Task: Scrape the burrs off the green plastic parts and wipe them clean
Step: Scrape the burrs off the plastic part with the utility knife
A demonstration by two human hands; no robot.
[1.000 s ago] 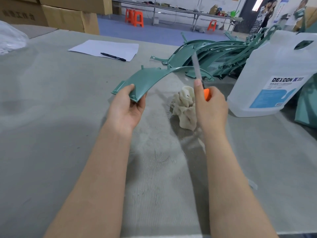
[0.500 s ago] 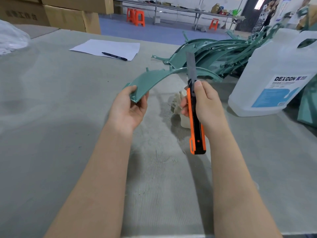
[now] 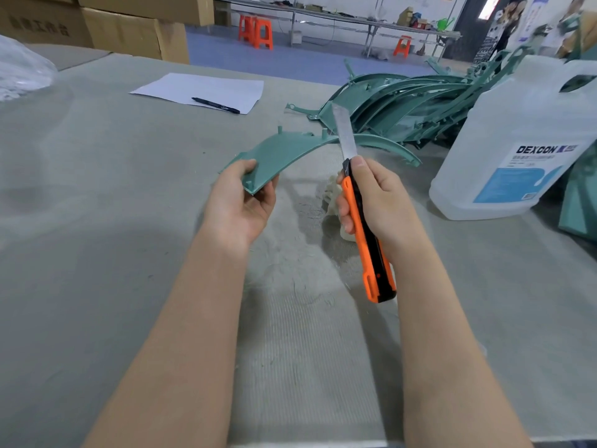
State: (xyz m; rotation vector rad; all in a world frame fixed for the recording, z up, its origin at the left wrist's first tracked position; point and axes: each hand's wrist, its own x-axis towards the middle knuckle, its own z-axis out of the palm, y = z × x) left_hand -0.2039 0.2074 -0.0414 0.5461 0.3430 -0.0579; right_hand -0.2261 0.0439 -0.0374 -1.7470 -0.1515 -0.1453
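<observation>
My left hand (image 3: 240, 206) grips the near wide end of a curved green plastic part (image 3: 284, 151), which arches up and away to the right above the table. My right hand (image 3: 376, 202) holds an orange and black utility knife (image 3: 365, 231) upright, its long blade (image 3: 345, 132) extended and crossing in front of the part's arch. A crumpled cream rag (image 3: 332, 197) lies on the table, mostly hidden behind my right hand. A pile of more green parts (image 3: 407, 105) lies at the back right.
A large white DEXCON jug (image 3: 523, 147) stands at the right. A sheet of paper (image 3: 206, 88) with a black pen (image 3: 215, 105) lies at the back. Cardboard boxes (image 3: 129, 30) stand far left. Another green piece (image 3: 578, 202) sits at the right edge.
My right hand turned the knife so its orange handle now shows fully, and brought the blade up against the part's arch. The left hand kept hold of the part, tilting it slightly.
</observation>
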